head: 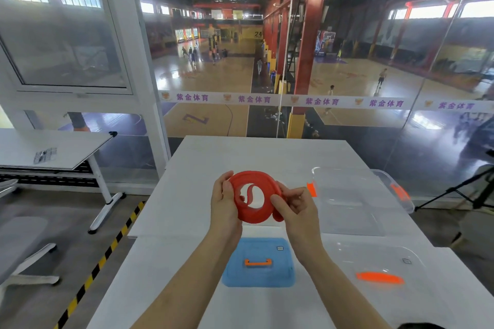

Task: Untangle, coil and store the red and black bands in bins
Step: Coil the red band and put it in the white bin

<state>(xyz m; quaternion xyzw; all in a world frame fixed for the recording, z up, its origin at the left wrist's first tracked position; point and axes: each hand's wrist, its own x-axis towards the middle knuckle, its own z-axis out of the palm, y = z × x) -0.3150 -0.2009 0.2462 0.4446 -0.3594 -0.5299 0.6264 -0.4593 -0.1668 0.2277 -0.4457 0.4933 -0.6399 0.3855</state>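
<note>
Both hands up over the white table [192,157]: left hand [224,201] and right hand [295,204] pinch the coiled red band [252,218], a flat rubbery ring. Clear bin [355,203] sits right, blue lid [259,262] below, clear lid [379,262] near right. Far table stretch lies bare.

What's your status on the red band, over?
Both hands, left and right, gripping red band, coiled, above table. Clear bin open, empty. Nothing in the way.
</note>
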